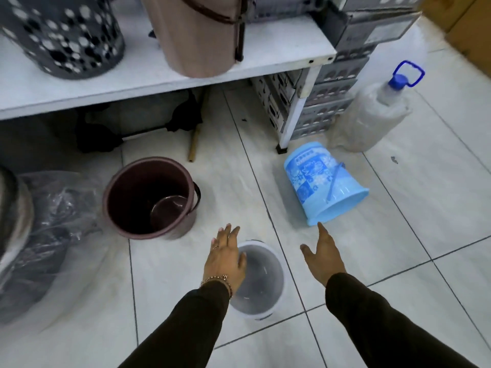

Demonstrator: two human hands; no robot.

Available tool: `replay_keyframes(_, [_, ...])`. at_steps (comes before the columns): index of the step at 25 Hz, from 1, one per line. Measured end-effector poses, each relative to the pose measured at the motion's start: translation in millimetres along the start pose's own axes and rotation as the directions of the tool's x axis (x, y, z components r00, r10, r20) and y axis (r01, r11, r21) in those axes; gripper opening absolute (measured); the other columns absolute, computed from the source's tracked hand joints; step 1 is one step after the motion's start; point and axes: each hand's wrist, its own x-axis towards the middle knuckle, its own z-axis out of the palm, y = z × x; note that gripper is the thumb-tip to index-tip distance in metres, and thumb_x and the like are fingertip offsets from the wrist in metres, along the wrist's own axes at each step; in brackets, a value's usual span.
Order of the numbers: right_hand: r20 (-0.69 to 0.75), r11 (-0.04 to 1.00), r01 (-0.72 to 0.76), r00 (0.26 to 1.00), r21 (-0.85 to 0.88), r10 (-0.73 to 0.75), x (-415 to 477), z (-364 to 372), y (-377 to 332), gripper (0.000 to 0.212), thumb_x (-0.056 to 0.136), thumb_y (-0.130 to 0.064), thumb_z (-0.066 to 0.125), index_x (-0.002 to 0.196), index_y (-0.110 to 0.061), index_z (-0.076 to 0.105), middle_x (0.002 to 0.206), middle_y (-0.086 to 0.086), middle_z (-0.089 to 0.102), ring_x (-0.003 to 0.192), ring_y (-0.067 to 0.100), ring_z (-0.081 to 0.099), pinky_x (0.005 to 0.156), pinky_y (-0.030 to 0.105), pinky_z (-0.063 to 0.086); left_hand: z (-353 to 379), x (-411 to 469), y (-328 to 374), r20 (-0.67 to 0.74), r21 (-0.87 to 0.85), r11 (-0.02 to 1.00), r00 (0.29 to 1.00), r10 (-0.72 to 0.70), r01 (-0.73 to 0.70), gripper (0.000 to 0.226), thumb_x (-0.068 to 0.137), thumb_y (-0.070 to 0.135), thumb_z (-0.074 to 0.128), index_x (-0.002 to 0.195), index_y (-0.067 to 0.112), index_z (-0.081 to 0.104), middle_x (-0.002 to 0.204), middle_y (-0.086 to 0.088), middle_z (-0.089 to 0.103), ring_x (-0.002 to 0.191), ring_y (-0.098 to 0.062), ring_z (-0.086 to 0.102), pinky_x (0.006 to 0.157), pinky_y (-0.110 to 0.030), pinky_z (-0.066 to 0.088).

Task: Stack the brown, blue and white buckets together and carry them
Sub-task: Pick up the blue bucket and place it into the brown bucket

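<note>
A brown bucket (138,200) stands upright on the tiled floor at left, its black handle down. A blue patterned bucket (318,187) lies tipped on its side to the right, mouth toward me. A small white bucket (261,285) stands upright between my arms. My left hand (225,258) hovers over the white bucket's left rim, fingers spread, holding nothing. My right hand (322,257) is open with fingers apart, its fingertips just below the blue bucket's rim, not touching it.
A white shelf (159,73) at the back carries a grey perforated basket (63,33) and a tan bin (196,35). Stacked grey crates (326,102) and a large blue-capped water bottle (372,112) stand right of it. Plastic-wrapped goods (45,235) sit at far left.
</note>
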Motion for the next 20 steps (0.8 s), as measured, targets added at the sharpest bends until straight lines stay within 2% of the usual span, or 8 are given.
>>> replay_keyframes(5, [-0.040,0.997,-0.019,0.999,-0.072,0.016,20.1,-74.7,2.3,0.073,0.100,-0.020,0.057,0.160,-0.011,0.016,0.164,0.013,0.026,0.148,0.029,0.035,0.118,0.035,0.028,-11.1,25.1,57.8,0.045,0.006,1.000,0.999,0.020,-0.021,0.061,0.098,0.025,0.042,0.153,0.022,0.017,0.164,0.000,0.015,0.153,-0.018,0.009,0.125,-0.033,0.009])
replay_keyframes(9, [-0.041,0.988,-0.079,0.996,-0.136,0.074,74.6,-127.6,29.1,0.067,0.100,-0.017,0.055,0.158,-0.014,0.022,0.163,0.013,0.028,0.146,0.029,0.038,0.117,0.038,0.032,9.5,66.4,100.6,0.126,0.005,1.000,0.992,0.014,-0.014,0.058,0.099,0.028,0.042,0.152,0.023,0.020,0.163,0.001,0.020,0.152,-0.018,0.012,0.124,-0.033,0.015])
replay_keyframes(14, [0.078,0.903,0.089,0.995,-0.420,-0.062,192.3,-173.5,72.8,0.062,0.097,-0.007,0.051,0.155,-0.023,0.035,0.159,0.008,0.036,0.141,0.027,0.045,0.115,0.038,0.037,95.8,145.9,137.1,0.219,-0.039,0.995,0.973,-0.076,0.087,0.055,0.095,0.028,0.049,0.147,0.026,0.031,0.154,0.001,0.038,0.137,-0.021,0.043,0.112,-0.037,0.039])
replay_keyframes(18, [0.173,0.837,0.184,0.979,-0.516,-0.108,279.8,-173.7,95.2,0.063,0.095,-0.007,0.056,0.154,-0.023,0.037,0.156,0.005,0.044,0.137,0.027,0.050,0.112,0.037,0.039,175.0,200.0,162.6,0.236,-0.112,0.971,0.954,-0.183,0.213,0.057,0.093,0.027,0.057,0.145,0.020,0.034,0.148,-0.003,0.044,0.134,-0.023,0.047,0.113,-0.037,0.039])
replay_keyframes(20, [0.204,0.815,0.207,0.973,-0.541,-0.112,302.9,-163.8,102.9,0.061,0.094,-0.011,0.059,0.151,-0.021,0.040,0.149,0.007,0.051,0.130,0.029,0.055,0.106,0.038,0.044,204.2,216.6,166.0,0.249,-0.147,0.947,0.938,-0.243,0.284,0.056,0.091,0.025,0.059,0.142,0.018,0.037,0.145,-0.004,0.046,0.130,-0.024,0.050,0.112,-0.035,0.040])
